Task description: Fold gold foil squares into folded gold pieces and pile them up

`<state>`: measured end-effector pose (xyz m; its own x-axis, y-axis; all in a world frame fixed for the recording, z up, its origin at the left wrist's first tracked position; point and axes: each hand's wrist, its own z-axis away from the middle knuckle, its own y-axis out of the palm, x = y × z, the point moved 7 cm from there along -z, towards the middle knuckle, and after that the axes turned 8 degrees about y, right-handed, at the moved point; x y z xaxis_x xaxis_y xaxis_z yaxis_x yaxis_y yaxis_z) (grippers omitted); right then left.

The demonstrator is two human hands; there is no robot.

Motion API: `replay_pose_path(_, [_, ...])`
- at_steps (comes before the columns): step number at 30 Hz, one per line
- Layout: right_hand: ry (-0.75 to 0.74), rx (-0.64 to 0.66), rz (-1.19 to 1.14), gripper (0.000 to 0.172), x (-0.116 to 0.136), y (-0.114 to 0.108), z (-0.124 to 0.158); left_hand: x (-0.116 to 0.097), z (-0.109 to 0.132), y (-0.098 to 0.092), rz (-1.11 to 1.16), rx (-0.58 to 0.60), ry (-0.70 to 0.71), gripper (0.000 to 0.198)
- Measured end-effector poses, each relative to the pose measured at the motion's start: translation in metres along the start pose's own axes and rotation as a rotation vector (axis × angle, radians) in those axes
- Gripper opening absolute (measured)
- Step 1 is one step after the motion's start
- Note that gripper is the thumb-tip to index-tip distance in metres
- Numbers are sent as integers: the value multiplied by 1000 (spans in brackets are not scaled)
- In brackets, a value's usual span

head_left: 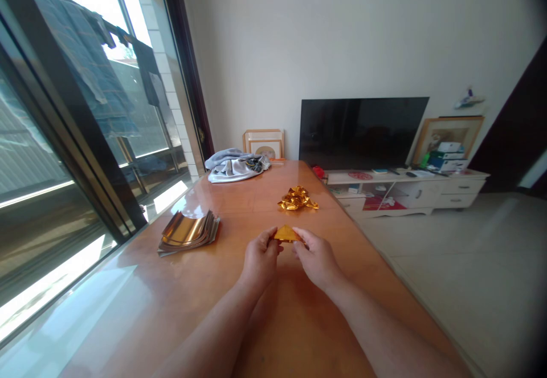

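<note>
"Wooden table [294,326]: metallic sheet stack [190,231] left, shiny gold heap [298,199] farther right. Why so?"

"Likely within reach, yet out of the way."

"And the grip?"

"Left hand [261,254] and right hand [316,254] pinch the folded gold piece [285,233] between them, nearer than the heap, perhaps by opposite ends for steadiness."

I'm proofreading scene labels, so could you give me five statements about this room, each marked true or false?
1. The left hand and right hand hold one folded gold paper. True.
2. The stack of gold sheets lies right of both hands. False: it lies to their left.
3. The pile of shiny gold pieces lies on the wooden table. True.
4. The television screen is lit. False: it is dark.
5. The grey cloth bundle is on the table. True.
</note>
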<state>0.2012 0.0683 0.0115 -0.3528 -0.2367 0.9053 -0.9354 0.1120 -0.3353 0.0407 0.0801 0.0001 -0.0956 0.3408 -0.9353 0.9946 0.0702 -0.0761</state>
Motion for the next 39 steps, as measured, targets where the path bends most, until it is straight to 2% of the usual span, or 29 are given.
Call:
replay_pose_path(22, [-16, 9, 26, 39, 2, -2, 0, 9, -3, 2, -102, 71, 18, 43])
replay_pose_path(35, [-24, 27, 18, 37, 4, 0, 1, 0, -2, 0, -177, 82, 66, 43])
replay_pose_path(39, [55, -14, -21, 33, -6, -3, -2, 1, -3, 0, -157, 65, 29, 42])
